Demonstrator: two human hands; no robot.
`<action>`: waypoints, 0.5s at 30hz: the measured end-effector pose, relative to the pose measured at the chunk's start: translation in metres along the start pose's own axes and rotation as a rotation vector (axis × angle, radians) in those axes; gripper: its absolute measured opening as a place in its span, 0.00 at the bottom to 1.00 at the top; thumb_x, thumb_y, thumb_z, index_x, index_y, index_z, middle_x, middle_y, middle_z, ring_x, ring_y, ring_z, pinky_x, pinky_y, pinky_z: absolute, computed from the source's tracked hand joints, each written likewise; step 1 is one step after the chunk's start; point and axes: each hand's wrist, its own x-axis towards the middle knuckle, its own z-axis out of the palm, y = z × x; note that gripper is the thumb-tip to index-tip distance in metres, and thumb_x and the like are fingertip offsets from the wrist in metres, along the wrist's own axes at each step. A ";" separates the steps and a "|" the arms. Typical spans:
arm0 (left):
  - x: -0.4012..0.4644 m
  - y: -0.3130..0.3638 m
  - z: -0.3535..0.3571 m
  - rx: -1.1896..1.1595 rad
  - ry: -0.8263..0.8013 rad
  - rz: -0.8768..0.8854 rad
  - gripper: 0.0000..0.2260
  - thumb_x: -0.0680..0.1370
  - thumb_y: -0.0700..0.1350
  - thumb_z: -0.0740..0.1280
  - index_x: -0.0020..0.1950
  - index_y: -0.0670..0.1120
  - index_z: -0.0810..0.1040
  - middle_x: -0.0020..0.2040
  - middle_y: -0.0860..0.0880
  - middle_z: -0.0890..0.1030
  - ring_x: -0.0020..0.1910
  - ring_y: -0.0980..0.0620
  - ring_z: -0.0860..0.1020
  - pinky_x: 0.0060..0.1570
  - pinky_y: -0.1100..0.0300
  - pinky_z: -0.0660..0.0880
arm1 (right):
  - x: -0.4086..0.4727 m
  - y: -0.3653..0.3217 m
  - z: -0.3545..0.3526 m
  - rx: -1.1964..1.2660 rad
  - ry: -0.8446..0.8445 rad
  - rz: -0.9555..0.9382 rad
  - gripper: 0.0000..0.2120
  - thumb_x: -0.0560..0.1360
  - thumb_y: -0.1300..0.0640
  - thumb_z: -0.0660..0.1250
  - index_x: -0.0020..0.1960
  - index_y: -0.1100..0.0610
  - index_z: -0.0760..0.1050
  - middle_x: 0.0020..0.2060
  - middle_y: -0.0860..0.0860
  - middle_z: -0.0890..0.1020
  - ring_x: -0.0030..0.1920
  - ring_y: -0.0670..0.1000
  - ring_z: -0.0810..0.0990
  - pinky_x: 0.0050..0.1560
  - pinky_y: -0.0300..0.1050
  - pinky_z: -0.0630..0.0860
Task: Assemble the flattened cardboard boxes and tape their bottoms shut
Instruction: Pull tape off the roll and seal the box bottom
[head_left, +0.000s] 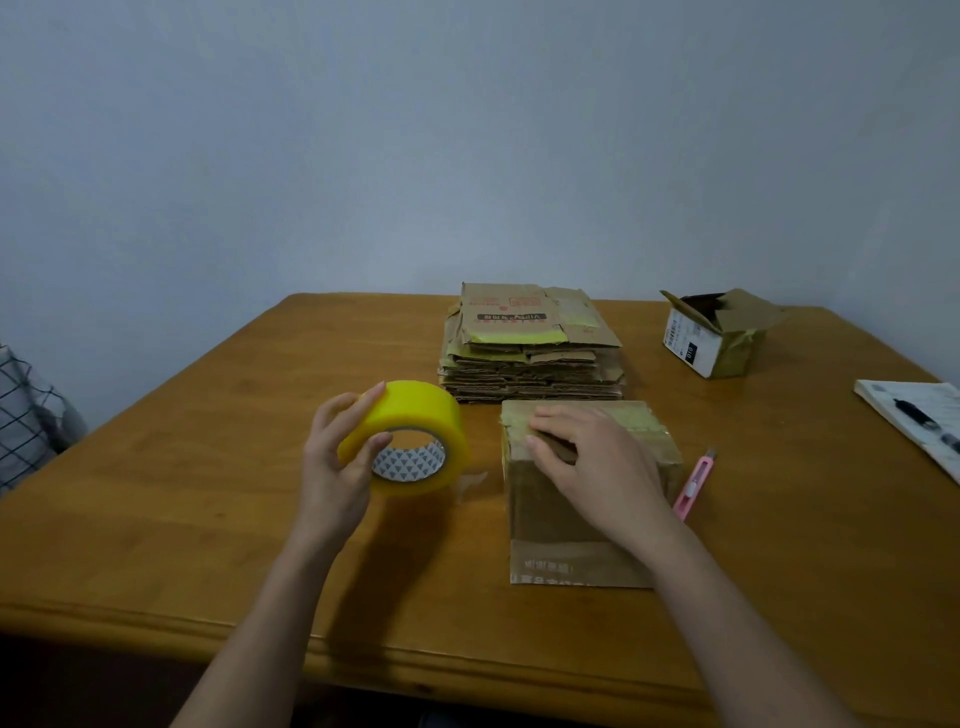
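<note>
Box (587, 499) in hand stands assembled near the table (208, 467) front, bottom flaps folded; the right hand (587, 457) presses them flat with straight fingers. Left of the box, the left hand (337, 457) has its grip closed around the yellow tape roll (410, 431). Behind the box waits a flattened stack (530, 348); most of the work seems left.

We see a wooden table (208, 467). On it, under our right hand (587, 457), stands an assembled cardboard box (571, 545). Just beyond that hand lies a stack of flattened cardboard boxes (530, 358). Just right of it lies a pink utility knife (693, 486). Farther right and beyond sits a small open box (719, 332), and at the right edge a notebook (919, 421) bearing a pen (917, 414).
</note>
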 end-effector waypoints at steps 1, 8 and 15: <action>-0.002 0.001 0.000 -0.018 0.013 -0.003 0.26 0.76 0.36 0.68 0.64 0.66 0.74 0.62 0.50 0.70 0.62 0.49 0.71 0.56 0.46 0.77 | 0.000 0.000 0.000 0.008 -0.003 0.005 0.16 0.79 0.43 0.60 0.65 0.44 0.76 0.65 0.38 0.75 0.66 0.40 0.70 0.64 0.48 0.71; 0.036 0.042 -0.024 -0.114 0.158 0.131 0.22 0.77 0.37 0.68 0.63 0.62 0.75 0.63 0.49 0.72 0.59 0.55 0.74 0.50 0.70 0.74 | 0.002 -0.005 -0.003 0.036 -0.019 0.021 0.16 0.79 0.42 0.61 0.64 0.42 0.76 0.64 0.38 0.76 0.65 0.41 0.70 0.61 0.47 0.72; 0.037 0.068 -0.010 -0.345 0.015 0.059 0.19 0.75 0.49 0.70 0.65 0.62 0.77 0.67 0.49 0.75 0.65 0.43 0.75 0.58 0.37 0.75 | 0.009 -0.012 -0.023 0.217 -0.072 0.047 0.25 0.76 0.44 0.67 0.71 0.45 0.69 0.67 0.43 0.74 0.67 0.46 0.71 0.66 0.51 0.71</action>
